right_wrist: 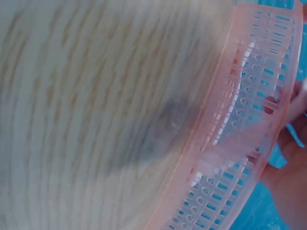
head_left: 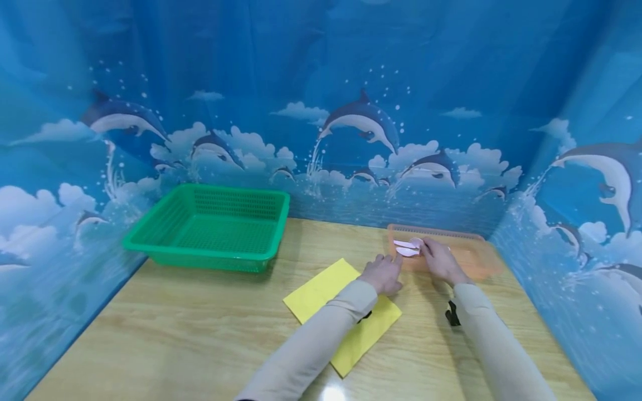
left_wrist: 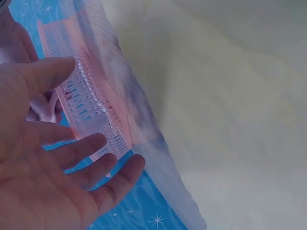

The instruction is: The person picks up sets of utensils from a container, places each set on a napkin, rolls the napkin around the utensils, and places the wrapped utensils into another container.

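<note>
Cloth [head_left: 365,338] is lying nearest, yellow and flat on the tabletop [head_left: 200,334], with the left sleeve [head_left: 306,340] crossing above it. Past the sleeve, the left hand [head_left: 383,274] is hanging over the cloth's far side, near the orange basket [head_left: 471,259]; its fingers are spreading apart and holding nothing, though whether they are touching the rim is not clear. Slightly farther, the right hand [head_left: 441,262] is bending over the rim, its fingers apparently pinching the pale spoons [head_left: 407,252] by one end; the basket's wall is partly hiding that grip in the wrist view. The spoons are lying side by side at the basket's left end. Handling them well is probably calling for a light, firm pinch on the handles, a lift high enough to clear the rim, and the left fingers steadying the basket against sliding. Farther off on the left, the green basket [head_left: 210,257] is standing apart, and the dolphin backdrop [head_left: 276,83] is hanging behind everything.
</note>
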A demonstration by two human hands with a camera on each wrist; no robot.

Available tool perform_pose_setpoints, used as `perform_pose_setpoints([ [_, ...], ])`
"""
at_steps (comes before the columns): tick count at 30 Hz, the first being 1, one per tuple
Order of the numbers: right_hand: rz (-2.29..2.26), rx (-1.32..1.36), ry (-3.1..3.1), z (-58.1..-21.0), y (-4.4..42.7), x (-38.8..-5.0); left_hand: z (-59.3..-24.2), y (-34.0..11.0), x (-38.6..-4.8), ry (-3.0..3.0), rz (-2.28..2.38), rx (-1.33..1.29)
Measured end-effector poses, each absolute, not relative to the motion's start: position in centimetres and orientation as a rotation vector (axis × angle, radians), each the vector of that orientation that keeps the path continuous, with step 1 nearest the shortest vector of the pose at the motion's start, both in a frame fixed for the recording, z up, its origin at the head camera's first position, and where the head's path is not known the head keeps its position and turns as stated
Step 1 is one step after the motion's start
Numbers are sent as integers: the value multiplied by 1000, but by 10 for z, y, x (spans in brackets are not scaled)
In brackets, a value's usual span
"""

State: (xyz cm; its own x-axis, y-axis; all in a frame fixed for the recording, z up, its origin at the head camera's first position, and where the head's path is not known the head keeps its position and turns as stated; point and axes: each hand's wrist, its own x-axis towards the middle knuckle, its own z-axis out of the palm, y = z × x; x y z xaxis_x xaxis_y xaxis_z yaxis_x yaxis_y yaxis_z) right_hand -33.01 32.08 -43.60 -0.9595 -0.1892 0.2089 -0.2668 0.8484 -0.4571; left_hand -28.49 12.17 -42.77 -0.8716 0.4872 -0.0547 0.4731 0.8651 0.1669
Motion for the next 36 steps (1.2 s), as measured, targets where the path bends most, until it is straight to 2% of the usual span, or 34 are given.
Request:
perform_pose_setpoints([
  [16, 794, 332, -2566, -412, 297, -330, -432, 98, -286, 2922, 302, 892],
  [29, 769, 399, -2471, -406, 283, -325, -421, 50, -277, 2919, 394, 1024],
  [36, 932, 372, -2467, -400, 270, -321, -419, 16, -274, 2877, 483, 979],
])
